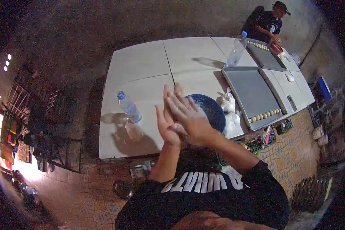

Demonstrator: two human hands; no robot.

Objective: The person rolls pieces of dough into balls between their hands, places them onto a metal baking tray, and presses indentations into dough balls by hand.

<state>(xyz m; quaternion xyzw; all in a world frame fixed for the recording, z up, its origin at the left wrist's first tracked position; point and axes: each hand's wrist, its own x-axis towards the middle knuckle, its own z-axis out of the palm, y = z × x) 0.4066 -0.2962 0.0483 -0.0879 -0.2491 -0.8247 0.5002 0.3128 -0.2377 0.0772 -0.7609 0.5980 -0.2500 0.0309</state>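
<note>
My left hand (165, 124) and my right hand (193, 122) are laid palm to palm above the near edge of the white table (138, 63). The fingers of both are stretched out, the right hand lying across the left palm. Whether anything lies between the palms is hidden. Pale powder seems to dust the right fingers. Just behind and right of my hands stands a dark blue bowl (219, 115), partly covered by them. To the left are a clear plastic bottle without a cap (130, 108) and a small pale bag or lump (133, 131).
White plastic bags (228, 103) sit between the bowl and a grey metal tray (249, 90) with a row of small dough balls (265, 115). Behind are a capped bottle (237, 51) and a second tray (265, 57). A co-worker (267, 25) works at the far right corner.
</note>
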